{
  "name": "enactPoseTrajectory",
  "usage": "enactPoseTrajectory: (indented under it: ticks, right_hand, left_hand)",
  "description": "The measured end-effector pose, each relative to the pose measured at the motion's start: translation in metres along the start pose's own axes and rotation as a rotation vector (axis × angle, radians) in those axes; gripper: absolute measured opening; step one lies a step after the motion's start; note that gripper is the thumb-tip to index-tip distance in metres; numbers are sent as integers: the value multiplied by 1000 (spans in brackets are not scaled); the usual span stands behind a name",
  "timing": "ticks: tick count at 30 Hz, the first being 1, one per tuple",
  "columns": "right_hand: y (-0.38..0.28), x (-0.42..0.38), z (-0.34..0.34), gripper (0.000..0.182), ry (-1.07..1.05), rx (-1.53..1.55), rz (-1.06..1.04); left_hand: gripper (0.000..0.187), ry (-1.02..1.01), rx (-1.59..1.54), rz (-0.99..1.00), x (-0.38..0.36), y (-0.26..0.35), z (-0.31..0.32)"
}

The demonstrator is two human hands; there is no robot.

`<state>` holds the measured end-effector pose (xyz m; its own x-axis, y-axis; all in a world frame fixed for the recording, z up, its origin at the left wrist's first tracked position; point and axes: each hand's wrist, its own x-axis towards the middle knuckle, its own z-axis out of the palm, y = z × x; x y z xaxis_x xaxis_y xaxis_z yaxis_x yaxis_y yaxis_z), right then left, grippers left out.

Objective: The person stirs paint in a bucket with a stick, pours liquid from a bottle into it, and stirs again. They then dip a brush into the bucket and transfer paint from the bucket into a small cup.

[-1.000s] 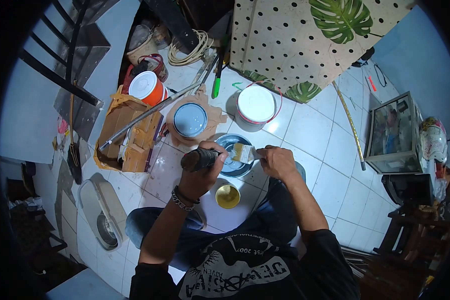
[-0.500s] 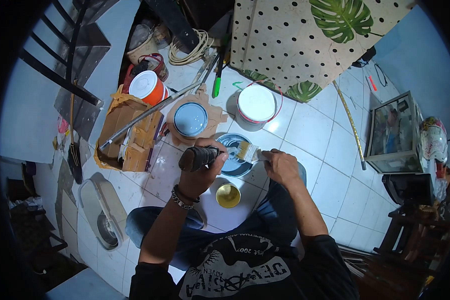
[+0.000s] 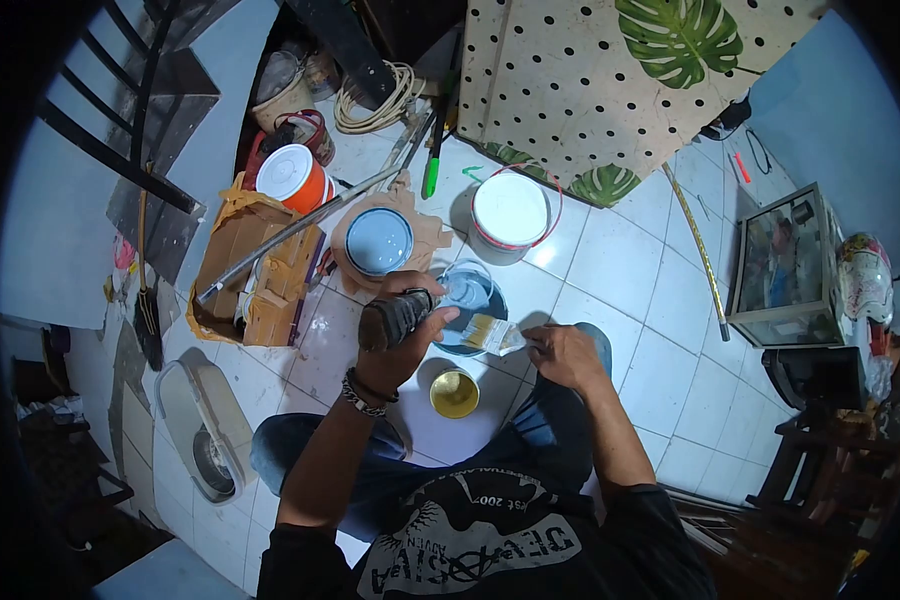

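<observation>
My left hand (image 3: 415, 330) is wrapped round a dark, thick-bodied tool (image 3: 395, 320) whose exact kind I cannot tell. Just beyond its fingers, a pale, blue-smeared round part (image 3: 467, 288) overlaps the far side of a blue-coated paint bucket (image 3: 497, 305). A flat paintbrush (image 3: 492, 336) is gripped by the handle in my right hand (image 3: 567, 355), its pale bristles pointing left over the bucket's near edge. Close to my legs stands an open tin with a yellowish inside (image 3: 454, 393).
Beyond the bucket are a blue-topped lid (image 3: 379, 241) on cardboard and a white-lidded pail (image 3: 511, 208). At left, a metal pole (image 3: 300, 225) lies across an open cardboard box (image 3: 225, 265), near an orange bucket (image 3: 295, 177). A glass tank (image 3: 785, 265) stands at right.
The paintbrush and my right hand have shifted toward my body, the bristles moving from the bucket's middle to its near side. My left hand keeps its grip, nearly in place.
</observation>
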<state>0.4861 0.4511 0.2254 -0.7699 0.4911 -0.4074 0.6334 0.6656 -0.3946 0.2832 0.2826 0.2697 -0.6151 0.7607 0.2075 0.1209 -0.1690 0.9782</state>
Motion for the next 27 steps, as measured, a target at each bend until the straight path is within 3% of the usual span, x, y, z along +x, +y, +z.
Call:
enactPoseTrajectory:
  ticks: [4, 8, 14, 19, 27]
  right_hand:
    - [19, -3, -1, 32, 26, 285, -30]
    - [39, 13, 2, 29, 56, 345, 15]
    - [23, 25, -1, 28, 142, 142, 3]
    - [1, 15, 12, 20, 138, -13, -14]
    - [1, 3, 23, 29, 149, 61, 59]
  left_hand:
    - [36, 4, 23, -18, 1, 0, -4]
    - [35, -7, 35, -19, -1, 0, -4]
    - [34, -30, 21, -50, -3, 3, -2]
    - [33, 80, -12, -13, -1, 6, 0]
    - [33, 123, -177, -106, -3, 6, -5]
